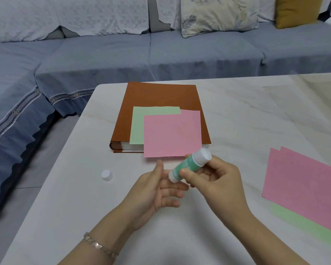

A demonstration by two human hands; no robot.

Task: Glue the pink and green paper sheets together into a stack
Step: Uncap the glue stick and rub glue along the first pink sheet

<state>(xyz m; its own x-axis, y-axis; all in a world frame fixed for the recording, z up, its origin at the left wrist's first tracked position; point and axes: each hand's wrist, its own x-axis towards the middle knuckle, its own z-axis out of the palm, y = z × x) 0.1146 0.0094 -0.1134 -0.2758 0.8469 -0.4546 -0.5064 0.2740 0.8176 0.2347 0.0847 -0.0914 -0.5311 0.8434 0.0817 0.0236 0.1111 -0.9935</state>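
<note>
Right hand (216, 180) has its grip closed around a glue stick (189, 165), green label, white ends, tilted with the upper end pointing up-right. Left hand (159, 190) is released, fingers spread, palm facing right, fingertips just beside the lower end of the stick; cannot tell if they touch it. Bracelet (98, 245) on the left wrist.

A small white cap (107, 175) stands alone on the tabletop (65, 207), left of the hands and apart from them.

Brown album (161, 100) lies closed on the tabletop beyond the hands, page edges facing the camera. On its cover: a green sheet (138, 127) at the left, a pink sheet (170, 136) overlapping it on top, its near edge hanging past the album's front edge. Another pink sheet (197, 119) peeks out behind at the right, under the top pink one.

At the right of the tabletop, a separate pile: large pink sheets (304, 184), two corners visible at the far end, lying over a green sheet (304, 226) that shows along the near edge. Pile runs out of frame at the right.

Blue-grey sofa (103, 60) behind the tabletop, with a patterned cushion (218, 16) and a mustard cushion (296, 10).
</note>
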